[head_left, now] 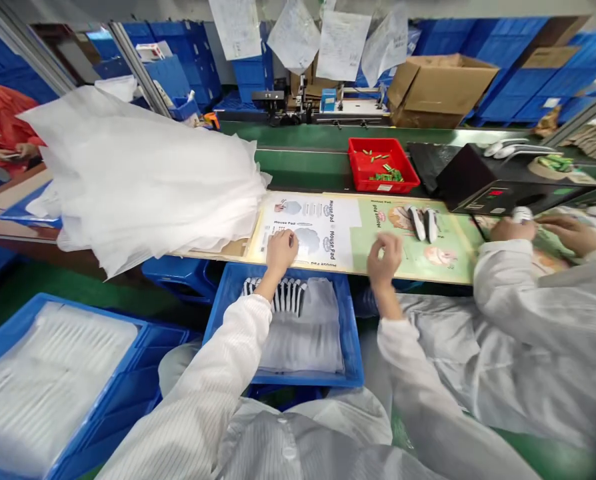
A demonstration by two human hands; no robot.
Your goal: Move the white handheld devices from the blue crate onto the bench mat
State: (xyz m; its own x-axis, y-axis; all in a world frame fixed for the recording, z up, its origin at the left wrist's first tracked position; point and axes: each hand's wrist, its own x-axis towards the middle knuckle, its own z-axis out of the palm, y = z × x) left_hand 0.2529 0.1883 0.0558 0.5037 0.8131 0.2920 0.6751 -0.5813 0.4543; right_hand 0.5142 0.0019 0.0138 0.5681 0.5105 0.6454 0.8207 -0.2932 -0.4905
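My left hand (282, 251) is over the white printed mouse pad sheet (341, 217), its fingers bent together; whatever they hold, if anything, I cannot make out. My right hand (384, 261) hovers at the front edge of the green printed mat (408, 260), fingers curled and smeared by motion. Beyond it, two black-and-white handheld devices (423, 224) lie side by side on that mat. Below my hands, a blue bin (352, 333) contains a row of similar devices (289, 297) and white foam sheeting (303, 343). My left forearm hides part of the row.
A large stack of white foam sheets (153, 173) covers the bench at left. A red tray (383, 183) with small green pieces and a black box machine (498, 183) stand behind. At right, a co-worker's hands (513, 228) hold a white item. Another blue bin (143, 333) is at lower left.
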